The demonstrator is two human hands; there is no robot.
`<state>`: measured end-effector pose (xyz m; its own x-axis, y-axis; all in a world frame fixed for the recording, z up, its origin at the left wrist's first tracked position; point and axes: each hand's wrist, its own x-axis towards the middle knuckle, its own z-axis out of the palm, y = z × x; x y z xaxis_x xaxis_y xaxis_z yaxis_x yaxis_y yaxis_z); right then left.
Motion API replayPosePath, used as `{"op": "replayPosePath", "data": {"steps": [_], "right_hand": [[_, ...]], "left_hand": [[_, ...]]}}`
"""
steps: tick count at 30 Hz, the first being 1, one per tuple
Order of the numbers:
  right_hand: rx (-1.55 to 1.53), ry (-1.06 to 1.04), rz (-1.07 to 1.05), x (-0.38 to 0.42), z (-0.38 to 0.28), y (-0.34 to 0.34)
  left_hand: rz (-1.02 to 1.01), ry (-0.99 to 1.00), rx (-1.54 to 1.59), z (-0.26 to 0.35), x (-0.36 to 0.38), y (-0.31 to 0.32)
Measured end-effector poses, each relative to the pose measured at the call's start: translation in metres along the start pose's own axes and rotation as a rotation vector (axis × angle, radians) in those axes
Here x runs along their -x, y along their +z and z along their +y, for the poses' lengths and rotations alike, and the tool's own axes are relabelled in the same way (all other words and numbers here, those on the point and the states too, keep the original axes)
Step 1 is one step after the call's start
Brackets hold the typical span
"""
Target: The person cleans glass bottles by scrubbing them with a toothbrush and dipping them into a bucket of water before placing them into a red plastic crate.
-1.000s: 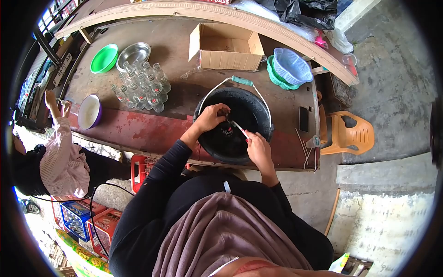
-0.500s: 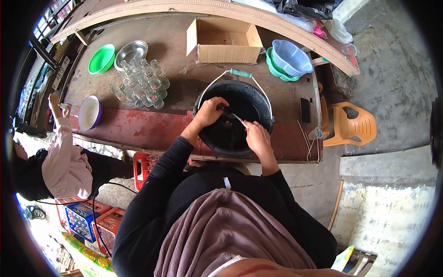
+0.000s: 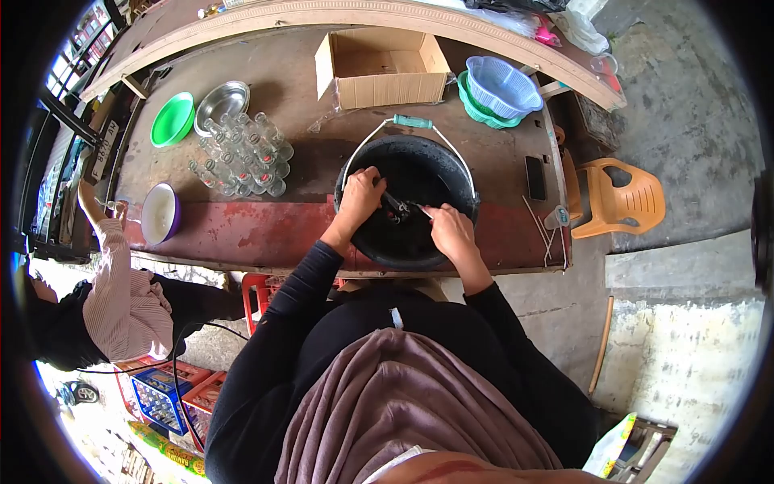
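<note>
Both hands over black bucket (image 3: 395,252) on table (image 3: 274,226). Left hand (image 3: 361,194): forearm slanting in from lower left, back of hand up, fingers curled at the bucket's left side; grip closed around glass bottle (image 3: 396,211), which sits tilted inside the bucket mouth, red-and-white print visible. Right hand (image 3: 451,232): forearm angled up and inward from lower right, back of hand up, fingers bent; grip pinched on thin pale stick (image 3: 422,210), its far end at the bottle, contact unclear. 2 sleeves pushed above the wrists. Clustered bottles (image 3: 242,157) stand left of bucket, well apart.
</note>
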<state>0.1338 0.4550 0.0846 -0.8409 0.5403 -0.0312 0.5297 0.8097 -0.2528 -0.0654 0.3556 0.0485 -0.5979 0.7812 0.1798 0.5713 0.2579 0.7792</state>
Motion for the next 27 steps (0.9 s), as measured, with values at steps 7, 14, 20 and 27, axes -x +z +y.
{"op": "replayPosePath", "data": {"steps": [7, 14, 20, 27], "right_hand": [[-0.113, 0.047, 0.119, 0.011, -0.018, -0.006], [-0.142, 0.043, 0.145, 0.015, -0.023, -0.01], [-0.141, 0.061, 0.145, 0.012, -0.024, -0.018], [-0.066, 0.105, 0.122, 0.011, -0.013, -0.011]], "left_hand": [[-0.113, -0.02, 0.133, -0.011, -0.005, 0.001], [-0.156, -0.166, 0.101, 0.003, -0.004, -0.004], [-0.138, -0.184, 0.124, 0.011, -0.004, -0.007], [-0.221, -0.147, 0.233, 0.0, -0.008, -0.004]]}}
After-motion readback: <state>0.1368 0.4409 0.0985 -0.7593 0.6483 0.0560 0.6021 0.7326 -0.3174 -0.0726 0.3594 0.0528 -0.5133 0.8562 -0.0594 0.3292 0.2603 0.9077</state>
